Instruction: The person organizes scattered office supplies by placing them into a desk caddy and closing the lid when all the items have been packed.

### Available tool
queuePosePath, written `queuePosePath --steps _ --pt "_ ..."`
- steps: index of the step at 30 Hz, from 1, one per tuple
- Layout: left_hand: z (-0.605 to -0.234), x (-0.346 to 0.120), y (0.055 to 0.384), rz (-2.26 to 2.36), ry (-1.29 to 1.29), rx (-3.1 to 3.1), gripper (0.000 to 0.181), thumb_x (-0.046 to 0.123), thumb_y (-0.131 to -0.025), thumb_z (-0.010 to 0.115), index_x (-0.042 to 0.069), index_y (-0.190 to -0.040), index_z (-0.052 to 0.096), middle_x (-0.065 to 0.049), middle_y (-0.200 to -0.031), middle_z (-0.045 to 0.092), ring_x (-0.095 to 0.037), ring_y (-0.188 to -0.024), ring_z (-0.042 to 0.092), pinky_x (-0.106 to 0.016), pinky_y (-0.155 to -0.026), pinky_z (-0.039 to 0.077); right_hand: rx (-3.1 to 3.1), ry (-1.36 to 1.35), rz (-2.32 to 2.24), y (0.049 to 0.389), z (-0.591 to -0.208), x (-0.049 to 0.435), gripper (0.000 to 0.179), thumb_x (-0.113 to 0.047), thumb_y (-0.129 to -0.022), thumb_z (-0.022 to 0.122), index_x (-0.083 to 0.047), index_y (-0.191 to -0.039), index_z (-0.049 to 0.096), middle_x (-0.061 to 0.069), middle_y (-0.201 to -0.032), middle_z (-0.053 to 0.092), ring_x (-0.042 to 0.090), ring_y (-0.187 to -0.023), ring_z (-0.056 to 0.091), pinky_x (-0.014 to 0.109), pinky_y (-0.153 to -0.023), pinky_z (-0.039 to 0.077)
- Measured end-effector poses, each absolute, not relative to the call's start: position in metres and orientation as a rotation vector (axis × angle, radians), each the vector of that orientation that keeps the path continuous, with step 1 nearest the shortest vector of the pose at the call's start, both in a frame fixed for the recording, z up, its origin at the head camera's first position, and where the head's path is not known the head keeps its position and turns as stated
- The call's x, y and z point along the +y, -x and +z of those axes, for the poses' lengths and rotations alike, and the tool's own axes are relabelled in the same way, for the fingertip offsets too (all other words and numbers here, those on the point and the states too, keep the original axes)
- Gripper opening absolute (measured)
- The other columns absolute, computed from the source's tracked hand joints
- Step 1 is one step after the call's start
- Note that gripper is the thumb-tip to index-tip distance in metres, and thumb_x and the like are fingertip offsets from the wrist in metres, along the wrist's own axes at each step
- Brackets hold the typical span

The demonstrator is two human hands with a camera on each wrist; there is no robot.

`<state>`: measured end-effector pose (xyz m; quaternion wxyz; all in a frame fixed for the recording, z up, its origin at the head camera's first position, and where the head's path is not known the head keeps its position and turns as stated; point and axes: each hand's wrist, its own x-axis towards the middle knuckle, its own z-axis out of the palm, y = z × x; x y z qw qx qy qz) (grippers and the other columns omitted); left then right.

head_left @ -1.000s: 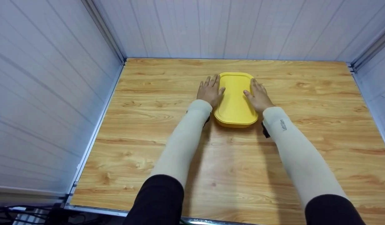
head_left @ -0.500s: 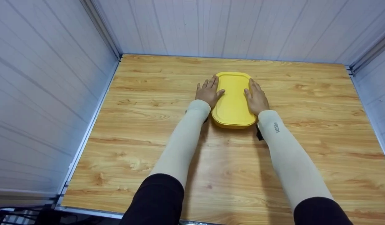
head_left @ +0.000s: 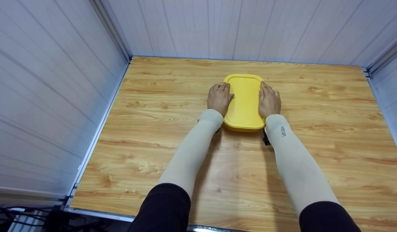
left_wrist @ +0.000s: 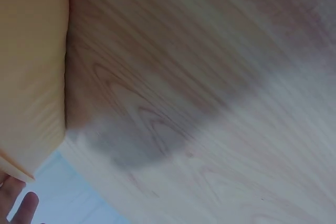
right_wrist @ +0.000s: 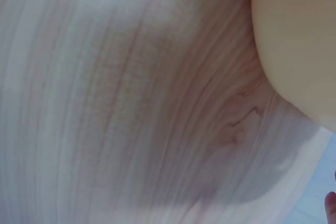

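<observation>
A yellow plastic box with a fitted lid [head_left: 245,103] lies lengthwise on the wooden tabletop in the head view. My left hand [head_left: 219,98] grips its left rim, thumb over the lid's edge and fingers bent at the side. On the opposite rim, my right hand [head_left: 269,101] holds on with bent fingers, its thumb near the lid's edge. The left wrist view has the box wall [left_wrist: 31,66] close by, with fingertips [left_wrist: 26,208] at and below the rim. In the right wrist view the rounded box wall [right_wrist: 299,40] appears, and a fingertip [right_wrist: 331,205] at the right edge.
The wood-grain table [head_left: 147,145] is bounded by a white panel wall [head_left: 198,29] at the back and another panel [head_left: 47,90] on the left. Dark cables [head_left: 21,216] lie beyond the table's front left corner.
The left hand's spread fingers have drawn together and bent at the box's rim. The right thumb has moved off the lid's top toward its edge. The box stays about where it was.
</observation>
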<state>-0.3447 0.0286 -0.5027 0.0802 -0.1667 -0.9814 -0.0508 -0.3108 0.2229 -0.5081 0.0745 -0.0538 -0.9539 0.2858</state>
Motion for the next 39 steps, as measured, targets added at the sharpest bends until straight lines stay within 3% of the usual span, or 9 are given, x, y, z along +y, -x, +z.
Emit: queuePosePath --steps 4,8,14,20,25,29,34,39 --pt "-0.507 0.03 0.337 -0.177 0.494 -2.862 0.041 0.04 -0.092 0.044 0.019 -0.128 0.048 0.005 -0.124 0.051 -0.016 -0.109 0.044 -0.03 -0.091 0.035 -2.827 0.187 0.803 0.311 -0.511 0.224 0.043 -0.028 -0.098 0.029 -0.022 -0.14 0.032 0.001 -0.137 0.039 0.028 -0.113 0.038 0.042 -0.093 0.031" --pt "-0.508 0.029 0.333 -0.205 0.467 -2.822 0.031 0.031 -0.094 0.045 0.02 -0.122 0.052 0.005 -0.115 0.055 -0.014 -0.101 0.049 -0.029 -0.082 0.041 -2.734 0.211 0.733 0.313 -0.512 0.222 0.036 -0.023 -0.097 0.037 -0.017 -0.132 0.046 0.003 -0.121 0.051 0.025 -0.101 0.042 0.037 -0.085 0.036" --pt "-0.508 0.03 0.328 -0.226 0.445 -2.863 0.033 0.026 -0.095 0.044 0.019 -0.126 0.049 0.005 -0.12 0.052 -0.014 -0.088 0.057 -0.028 -0.068 0.048 -2.679 0.226 0.669 0.308 -0.513 0.221 0.03 -0.012 -0.094 0.045 -0.014 -0.121 0.057 0.004 -0.106 0.057 0.024 -0.089 0.044 0.035 -0.078 0.036" --pt "-0.511 0.029 0.323 -0.266 0.483 -2.87 0.039 0.023 -0.094 0.042 0.015 -0.132 0.042 0.001 -0.13 0.047 -0.017 -0.065 0.06 -0.031 -0.051 0.049 -2.792 0.195 0.741 0.297 -0.511 0.23 0.045 -0.009 -0.092 0.039 -0.021 -0.135 0.043 0.006 -0.119 0.051 0.028 -0.104 0.046 0.04 -0.09 0.034" --pt "-0.514 0.022 0.324 -0.315 0.435 -2.821 0.036 0.022 -0.095 0.041 0.012 -0.129 0.039 0.001 -0.107 0.059 -0.018 -0.053 0.053 -0.033 -0.045 0.045 -2.822 0.086 0.876 0.291 -0.513 0.234 0.049 -0.009 -0.093 0.037 -0.022 -0.14 0.033 0.008 -0.13 0.045 0.03 -0.115 0.041 0.041 -0.098 0.028" --pt "-0.514 0.02 0.323 -0.273 0.411 -2.774 0.029 0.026 -0.094 0.044 0.012 -0.12 0.043 0.002 -0.097 0.058 -0.018 -0.058 0.054 -0.032 -0.046 0.046 -2.718 0.077 0.906 0.289 -0.515 0.231 0.043 -0.007 -0.092 0.047 -0.019 -0.133 0.045 0.005 -0.123 0.053 0.028 -0.109 0.044 0.038 -0.102 0.022" --pt "-0.511 0.022 0.32 -0.179 0.429 -2.779 0.021 0.031 -0.093 0.047 0.015 -0.106 0.051 0.003 -0.105 0.05 -0.016 -0.078 0.052 -0.03 -0.054 0.048 -2.612 0.13 0.873 0.286 -0.515 0.227 0.034 -0.005 -0.088 0.055 -0.016 -0.119 0.058 0.001 -0.107 0.061 0.023 -0.096 0.05 0.036 -0.092 0.032" --pt "-0.508 0.025 0.317 -0.175 0.444 -2.778 0.02 0.032 -0.093 0.046 0.015 -0.1 0.055 0.002 -0.093 0.05 -0.013 -0.078 0.051 -0.026 -0.056 0.048 -2.606 0.159 0.853 0.282 -0.513 0.228 0.031 -0.009 -0.089 0.054 -0.017 -0.119 0.057 0.0 -0.104 0.061 0.02 -0.094 0.053 0.039 -0.089 0.034"
